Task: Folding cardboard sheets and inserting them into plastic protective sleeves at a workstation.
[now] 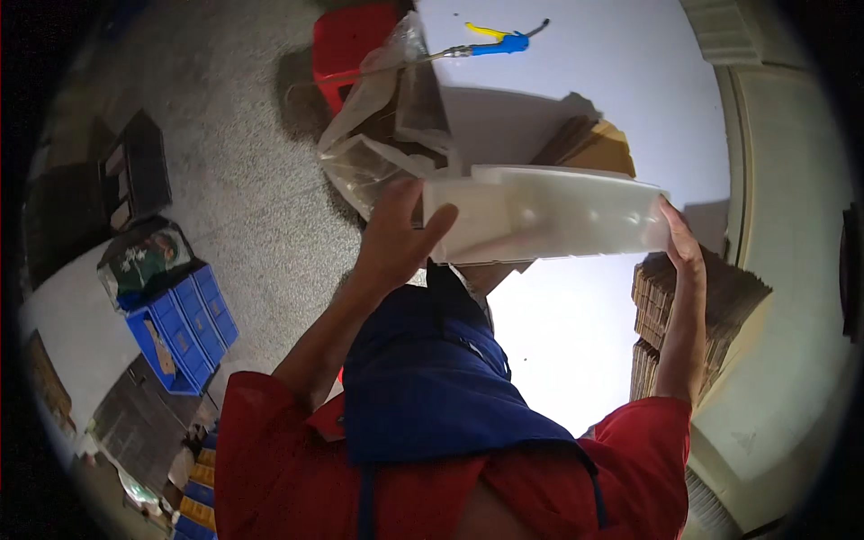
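I hold a long white plastic tray point(549, 216) level in front of my chest with both hands. My left hand point(396, 236) grips its left end, thumb over the near rim. My right hand point(681, 241) presses flat against its right end, fingers up. Behind the tray's left end a crumpled clear plastic bag point(378, 117) rises above the white table point(621, 72). A blue and yellow hand tool point(499, 41) lies far back on the table.
A red stool point(346, 40) stands on the speckled floor beyond the bag. Brown cardboard pieces point(594, 148) lie on the table, and a stack of flat cardboard point(652, 324) sits at my right. Blue drawer bins point(184, 324) stand at the left.
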The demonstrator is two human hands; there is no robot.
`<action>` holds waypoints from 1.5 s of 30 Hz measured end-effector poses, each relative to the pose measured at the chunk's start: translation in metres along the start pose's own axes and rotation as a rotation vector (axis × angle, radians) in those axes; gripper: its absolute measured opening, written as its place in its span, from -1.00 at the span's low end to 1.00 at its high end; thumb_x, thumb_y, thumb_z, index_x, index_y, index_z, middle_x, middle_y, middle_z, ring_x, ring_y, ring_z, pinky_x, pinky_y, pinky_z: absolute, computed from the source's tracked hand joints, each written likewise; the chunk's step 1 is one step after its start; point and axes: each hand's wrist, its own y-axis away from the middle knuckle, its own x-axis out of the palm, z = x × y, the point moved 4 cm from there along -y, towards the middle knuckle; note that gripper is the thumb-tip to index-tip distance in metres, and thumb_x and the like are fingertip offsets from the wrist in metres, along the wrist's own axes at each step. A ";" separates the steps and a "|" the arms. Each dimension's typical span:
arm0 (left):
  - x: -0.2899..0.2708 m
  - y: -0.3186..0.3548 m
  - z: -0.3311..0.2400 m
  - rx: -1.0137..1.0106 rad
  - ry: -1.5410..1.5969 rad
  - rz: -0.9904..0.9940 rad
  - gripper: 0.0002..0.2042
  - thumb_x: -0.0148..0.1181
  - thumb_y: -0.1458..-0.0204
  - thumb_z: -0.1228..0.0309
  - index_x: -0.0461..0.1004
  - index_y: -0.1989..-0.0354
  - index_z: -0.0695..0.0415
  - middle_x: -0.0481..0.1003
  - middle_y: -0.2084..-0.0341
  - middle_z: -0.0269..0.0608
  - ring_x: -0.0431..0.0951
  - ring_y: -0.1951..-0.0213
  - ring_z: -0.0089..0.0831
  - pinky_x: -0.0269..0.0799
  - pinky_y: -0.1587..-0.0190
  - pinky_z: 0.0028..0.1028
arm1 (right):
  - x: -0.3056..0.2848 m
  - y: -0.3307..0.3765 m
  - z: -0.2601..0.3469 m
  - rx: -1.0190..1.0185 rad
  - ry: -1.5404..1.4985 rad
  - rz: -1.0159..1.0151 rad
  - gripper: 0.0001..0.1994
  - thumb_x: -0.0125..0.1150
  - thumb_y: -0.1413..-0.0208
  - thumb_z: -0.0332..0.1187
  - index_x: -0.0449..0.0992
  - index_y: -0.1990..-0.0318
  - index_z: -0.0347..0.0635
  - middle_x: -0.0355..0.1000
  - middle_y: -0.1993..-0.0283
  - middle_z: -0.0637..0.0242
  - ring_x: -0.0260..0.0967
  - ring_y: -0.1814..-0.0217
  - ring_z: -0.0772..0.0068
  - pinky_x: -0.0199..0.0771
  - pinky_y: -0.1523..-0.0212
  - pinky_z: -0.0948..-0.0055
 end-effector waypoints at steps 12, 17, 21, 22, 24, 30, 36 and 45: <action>0.098 -0.066 0.013 -0.510 1.359 0.286 -0.37 -0.02 -0.27 -0.14 0.35 -0.26 0.16 0.50 -0.03 -0.10 0.53 0.00 -0.21 0.43 -0.06 -0.26 | -0.044 -0.048 -0.020 0.005 -0.431 0.249 0.02 -0.63 -0.23 0.48 0.16 -0.40 -0.33 0.08 -0.43 -0.31 0.18 -0.38 -0.27 0.30 -0.36 0.02; 0.130 -0.060 -0.030 -0.591 1.305 0.199 -0.39 -0.01 -0.27 -0.14 0.35 -0.26 0.11 0.54 0.01 -0.15 0.57 0.07 -0.28 0.49 -0.01 -0.30 | -0.065 -0.055 -0.015 0.009 -0.497 0.260 0.05 -0.54 -0.16 0.55 0.11 -0.44 -0.26 0.02 -0.47 -0.24 0.08 -0.46 -0.25 0.24 -0.39 -0.02; 0.143 -0.058 -0.058 -0.444 1.073 0.075 -0.40 -0.01 -0.26 -0.15 0.37 -0.24 0.10 0.54 0.01 -0.15 0.57 0.07 -0.32 0.51 0.00 -0.31 | -0.089 -0.052 -0.011 0.045 -0.426 0.248 0.05 -0.43 -0.13 0.58 0.10 -0.45 -0.21 0.02 -0.48 -0.18 0.04 -0.49 -0.20 0.21 -0.40 -0.04; 0.147 -0.056 -0.066 -0.435 1.074 0.062 -0.41 0.00 -0.27 -0.14 0.37 -0.25 0.09 0.54 0.01 -0.16 0.57 0.07 -0.33 0.52 0.00 -0.31 | -0.091 -0.053 -0.015 0.053 -0.429 0.252 0.05 -0.40 -0.12 0.58 0.09 -0.45 -0.20 0.02 -0.48 -0.18 0.03 -0.49 -0.20 0.20 -0.40 -0.03; 0.152 -0.048 -0.080 -0.416 1.079 0.034 -0.43 0.02 -0.27 -0.11 0.37 -0.26 0.07 0.55 0.02 -0.17 0.57 0.08 -0.33 0.52 0.00 -0.30 | -0.094 -0.053 -0.020 0.068 -0.429 0.262 0.06 -0.34 -0.10 0.59 0.08 -0.46 -0.19 0.01 -0.49 -0.16 0.01 -0.50 -0.19 0.18 -0.41 -0.03; 0.148 -0.020 -0.040 -0.163 1.056 0.107 -0.45 0.08 -0.26 -0.07 0.37 -0.25 0.06 0.55 0.04 -0.18 0.56 0.10 -0.34 0.52 0.01 -0.30 | -0.105 -0.021 -0.005 0.067 -0.486 0.286 0.03 -0.21 -0.11 0.56 0.16 -0.41 -0.20 0.14 -0.43 -0.13 0.13 -0.46 -0.13 0.22 -0.40 0.06; 0.078 0.025 -0.084 -0.109 0.933 0.067 -0.39 0.15 -0.19 -0.15 0.41 -0.21 0.10 0.55 0.08 -0.17 0.56 0.12 -0.33 0.53 0.10 -0.24 | -0.054 0.076 0.034 0.071 -0.411 0.063 0.03 -0.17 -0.15 0.50 0.05 -0.47 -0.25 0.04 -0.49 -0.17 0.05 -0.49 -0.17 0.14 -0.43 -0.04; -0.109 0.128 0.046 -0.639 1.576 0.361 -0.20 -0.07 -0.17 -0.37 0.39 -0.23 0.16 0.57 0.14 -0.09 0.59 0.18 -0.29 0.52 0.06 -0.16 | 0.138 0.235 0.028 0.197 -0.779 0.040 -0.02 -0.07 -0.09 0.51 0.23 -0.38 -0.18 0.24 -0.30 -0.29 0.40 -0.17 -0.29 0.72 0.12 -0.04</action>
